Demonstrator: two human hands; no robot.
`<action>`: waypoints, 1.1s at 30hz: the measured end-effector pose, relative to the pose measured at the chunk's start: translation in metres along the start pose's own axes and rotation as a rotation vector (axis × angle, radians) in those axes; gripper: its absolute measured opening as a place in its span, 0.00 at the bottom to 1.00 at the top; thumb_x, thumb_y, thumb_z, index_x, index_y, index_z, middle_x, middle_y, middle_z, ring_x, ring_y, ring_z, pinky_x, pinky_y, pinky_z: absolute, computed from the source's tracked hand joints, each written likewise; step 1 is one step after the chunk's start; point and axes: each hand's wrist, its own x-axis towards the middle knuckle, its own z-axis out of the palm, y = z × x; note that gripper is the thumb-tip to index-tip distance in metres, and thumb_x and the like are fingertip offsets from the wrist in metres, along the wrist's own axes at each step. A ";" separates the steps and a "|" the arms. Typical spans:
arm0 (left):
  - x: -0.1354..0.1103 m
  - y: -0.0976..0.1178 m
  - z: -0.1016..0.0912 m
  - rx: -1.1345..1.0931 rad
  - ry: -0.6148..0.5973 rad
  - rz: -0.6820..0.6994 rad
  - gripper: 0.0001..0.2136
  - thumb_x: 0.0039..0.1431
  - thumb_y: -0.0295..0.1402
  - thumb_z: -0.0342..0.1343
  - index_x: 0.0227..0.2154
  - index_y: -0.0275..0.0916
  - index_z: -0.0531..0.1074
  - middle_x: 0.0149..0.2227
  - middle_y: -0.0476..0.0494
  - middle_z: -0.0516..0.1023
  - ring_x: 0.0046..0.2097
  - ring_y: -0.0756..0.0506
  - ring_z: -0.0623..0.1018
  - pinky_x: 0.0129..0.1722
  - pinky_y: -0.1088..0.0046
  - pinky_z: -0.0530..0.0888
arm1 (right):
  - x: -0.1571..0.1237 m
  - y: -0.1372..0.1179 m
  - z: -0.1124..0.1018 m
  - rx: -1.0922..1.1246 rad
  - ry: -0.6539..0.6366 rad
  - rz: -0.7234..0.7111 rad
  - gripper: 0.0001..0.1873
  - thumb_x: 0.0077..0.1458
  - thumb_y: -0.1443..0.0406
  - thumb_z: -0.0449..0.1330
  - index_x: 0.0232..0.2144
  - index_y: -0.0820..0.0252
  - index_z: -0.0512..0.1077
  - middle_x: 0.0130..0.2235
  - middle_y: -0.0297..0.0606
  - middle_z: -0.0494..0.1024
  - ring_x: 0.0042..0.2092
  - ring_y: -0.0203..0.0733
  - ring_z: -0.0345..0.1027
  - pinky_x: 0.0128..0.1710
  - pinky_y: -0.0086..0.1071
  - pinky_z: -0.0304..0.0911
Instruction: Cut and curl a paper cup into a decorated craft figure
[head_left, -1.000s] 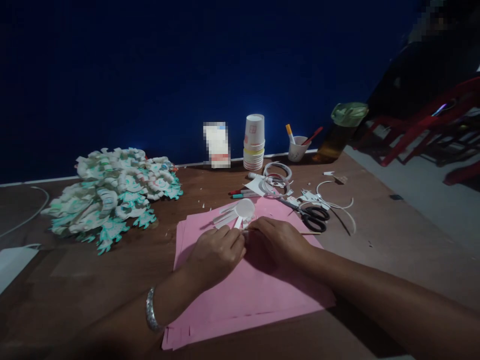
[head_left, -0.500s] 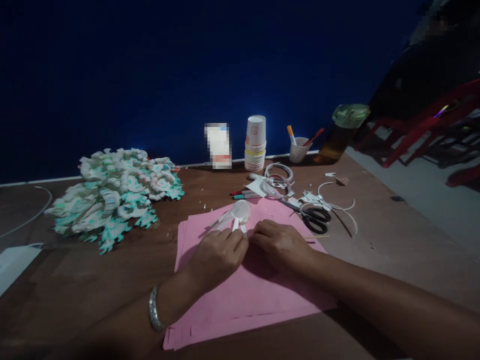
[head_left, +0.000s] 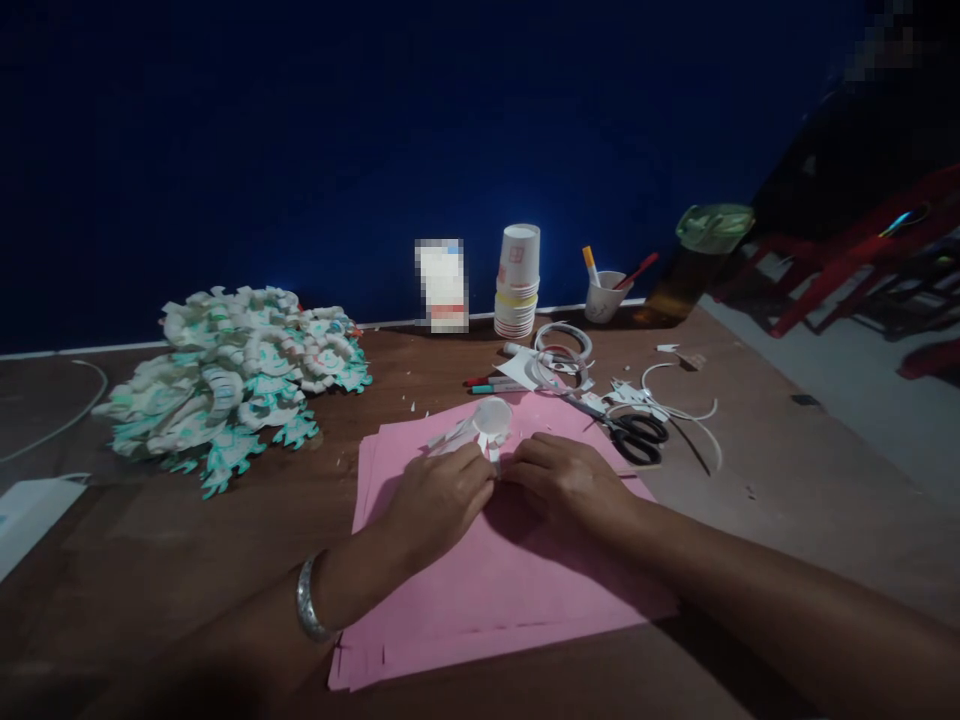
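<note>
A cut-up white paper cup point(head_left: 489, 420) with several splayed strips lies on a stack of pink paper sheets point(head_left: 495, 590). My left hand point(head_left: 442, 497) is closed in a pinch on one of the cup's strips. Right beside it, my right hand point(head_left: 570, 480) also has its fingers curled, pressed to the same strip near the cup's base. The two hands nearly touch at the fingertips. A silver bangle point(head_left: 309, 600) circles my left wrist.
Black-handled scissors point(head_left: 634, 436) lie right of the hands among white paper rings and scraps point(head_left: 559, 360). A stack of paper cups point(head_left: 517, 285), a cup of pens point(head_left: 604, 297), markers point(head_left: 495, 384) and a green-lidded bottle point(head_left: 705, 250) stand behind. A heap of white-and-teal paper cutouts point(head_left: 240, 375) sits left.
Both hands stay on the paper cup's strip with only slight finger shifts. The view has drifted a little, so everything sits slightly to the right.
</note>
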 end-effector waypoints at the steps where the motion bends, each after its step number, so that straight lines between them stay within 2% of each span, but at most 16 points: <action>1: 0.000 0.000 0.000 -0.022 -0.006 0.000 0.11 0.68 0.27 0.49 0.29 0.39 0.69 0.30 0.48 0.73 0.33 0.46 0.73 0.27 0.69 0.65 | 0.000 0.000 0.000 -0.002 0.006 -0.002 0.07 0.60 0.73 0.58 0.34 0.60 0.76 0.34 0.39 0.77 0.34 0.40 0.67 0.35 0.33 0.60; 5: -0.001 0.000 0.001 -0.120 -0.012 -0.010 0.10 0.69 0.27 0.47 0.31 0.39 0.70 0.32 0.48 0.74 0.34 0.46 0.74 0.31 0.70 0.68 | 0.001 -0.001 0.001 -0.029 -0.011 0.023 0.09 0.60 0.74 0.57 0.33 0.60 0.76 0.33 0.39 0.77 0.34 0.41 0.67 0.35 0.33 0.60; 11: 0.002 0.000 -0.003 -0.321 -0.059 -0.153 0.07 0.64 0.24 0.51 0.34 0.39 0.72 0.34 0.48 0.76 0.37 0.46 0.76 0.35 0.69 0.71 | -0.001 0.000 0.002 -0.050 -0.006 0.023 0.10 0.61 0.74 0.56 0.36 0.60 0.76 0.33 0.38 0.77 0.34 0.41 0.66 0.36 0.33 0.59; 18: 0.006 0.004 -0.009 -0.411 -0.080 -0.231 0.08 0.62 0.23 0.52 0.29 0.39 0.71 0.31 0.50 0.74 0.34 0.47 0.74 0.34 0.71 0.69 | -0.002 -0.002 0.005 -0.012 0.015 -0.016 0.08 0.60 0.73 0.56 0.34 0.61 0.75 0.32 0.38 0.76 0.33 0.41 0.66 0.35 0.33 0.59; 23: 0.004 0.005 -0.008 -0.500 -0.046 -0.265 0.06 0.59 0.22 0.54 0.30 0.39 0.73 0.31 0.50 0.75 0.34 0.48 0.74 0.33 0.72 0.69 | 0.001 -0.005 0.003 0.054 -0.017 0.060 0.07 0.58 0.73 0.59 0.34 0.60 0.75 0.33 0.37 0.76 0.34 0.40 0.66 0.36 0.33 0.59; 26: 0.002 0.003 -0.006 -0.499 -0.026 -0.237 0.05 0.57 0.23 0.57 0.32 0.39 0.72 0.33 0.50 0.76 0.35 0.48 0.75 0.35 0.71 0.70 | 0.003 -0.009 0.000 0.078 -0.018 0.141 0.06 0.57 0.72 0.59 0.30 0.59 0.74 0.31 0.37 0.76 0.34 0.40 0.67 0.36 0.33 0.58; 29: 0.000 0.003 -0.003 -0.405 -0.053 -0.170 0.03 0.59 0.25 0.58 0.33 0.39 0.71 0.34 0.49 0.76 0.36 0.46 0.75 0.36 0.70 0.71 | 0.002 -0.010 -0.002 0.108 -0.033 0.193 0.03 0.56 0.69 0.61 0.29 0.59 0.74 0.31 0.37 0.75 0.33 0.41 0.67 0.36 0.33 0.59; 33: -0.004 0.004 -0.002 -0.231 -0.032 -0.074 0.02 0.64 0.28 0.55 0.37 0.39 0.71 0.38 0.46 0.75 0.40 0.45 0.76 0.33 0.70 0.72 | -0.001 -0.008 -0.003 0.155 -0.103 0.234 0.07 0.55 0.73 0.60 0.32 0.59 0.77 0.33 0.38 0.77 0.36 0.42 0.69 0.37 0.33 0.59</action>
